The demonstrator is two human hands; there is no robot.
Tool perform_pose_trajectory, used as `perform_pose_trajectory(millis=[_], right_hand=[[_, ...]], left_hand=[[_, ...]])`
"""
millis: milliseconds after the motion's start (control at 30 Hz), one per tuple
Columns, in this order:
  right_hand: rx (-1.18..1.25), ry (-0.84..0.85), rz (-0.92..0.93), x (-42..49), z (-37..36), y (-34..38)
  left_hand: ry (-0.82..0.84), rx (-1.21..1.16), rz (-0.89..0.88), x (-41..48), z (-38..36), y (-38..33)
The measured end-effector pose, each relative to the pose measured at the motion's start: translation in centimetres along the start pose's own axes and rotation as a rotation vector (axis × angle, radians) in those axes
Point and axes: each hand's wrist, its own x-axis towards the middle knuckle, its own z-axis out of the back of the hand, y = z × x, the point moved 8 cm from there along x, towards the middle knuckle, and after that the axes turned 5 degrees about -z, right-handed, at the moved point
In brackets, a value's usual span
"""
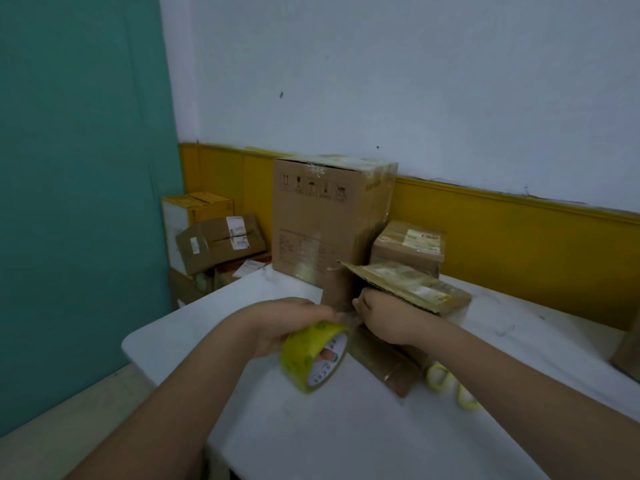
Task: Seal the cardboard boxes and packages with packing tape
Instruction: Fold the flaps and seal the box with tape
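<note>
**Left.** A heap of cartons (214, 237) lies beyond the counter (311, 427), well apart from the work. A tall carton (322, 230) stands upright on the far part of the counter, with glossy tape already over its top.

**Centre.** The left hand (277, 327) grasps the yellow tape roll (304, 362), with its fingers curled around it and one showing through the core. A clear tape strip (346, 315) runs from the roll to the right hand (388, 320). Its fingers are clenched at the near corner of the brown package (391, 365) and appear to pinch the strip's free end, though blur prevents certainty.

**Right.** The package lies on the counter just in front of the tall carton. Its top panel (401, 280) is tilted up with a dark gap beneath, so it is judged not yet sealed. Yellow-handled scissors (430, 375), as they appear to be, lie just beside it.

**Risks.**
- The short strip may fold and stick to itself or to the fingers if tension drops.
- Taping over the raised panel would trap the gap, so the panel needs pressing flat first.
- Pulling on the roll may drag the light package, since nothing pins it down.
</note>
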Motion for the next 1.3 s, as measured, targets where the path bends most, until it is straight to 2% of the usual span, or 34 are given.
perform_pose_trajectory(millis=[133,200,233,300,367,433,500,600,733,867,967,1067,1200,1300], right_hand=[[0.018,-0.004,0.008,0.3,0.6,0.2],[0.032,-0.018,0.026,0.3,1.3,-0.1],[0.043,-0.024,0.039,0.3,1.5,-0.2],[0.045,-0.046,0.071,0.1,1.8,-0.5],[0.025,-0.068,0.109,-0.1,1.8,-0.6],[0.037,-0.070,0.149,-0.5,1.5,-0.7],[0.035,-0.080,0.196,-1.2,1.5,-0.8],[0.014,-0.118,0.290,-2.4,2.2,-0.8],[0.045,-0.155,0.361,-3.4,3.7,-0.6],[0.129,-0.193,0.386,-5.0,5.1,-0.9],[0.113,-0.219,0.366,-6.5,6.1,-1.5],[-0.019,-0.223,0.352,-7.7,6.4,-1.5],[-0.137,-0.190,0.316,-9.1,6.3,-2.3],[-0.137,-0.323,0.405,-11.1,7.7,-2.4]], left_hand=[[-0.005,-0.153,0.038,2.5,1.1,0.9],[-0.080,0.011,0.020,4.2,2.5,0.7],[-0.115,0.167,-0.016,4.8,3.1,0.1],[-0.086,0.448,-0.107,5.9,3.0,-1.1],[-0.075,0.558,-0.236,7.1,2.2,-2.1],[-0.152,0.572,-0.342,7.7,1.8,-3.0],[-0.177,0.483,-0.400,8.3,1.3,-3.5],[-0.127,0.265,-0.370,9.1,0.5,-3.4],[0.084,-0.082,-0.155,8.9,-2.5,-2.1],[0.201,-0.134,0.012,8.0,-5.4,-1.4],[0.194,-0.240,-0.011,7.8,-6.7,-1.9],[0.219,-0.357,-0.047,7.4,-8.6,-2.3],[0.154,-0.409,-0.183,7.7,-9.9,-2.7],[0.103,-0.427,-0.310,7.7,-10.3,-2.9]])
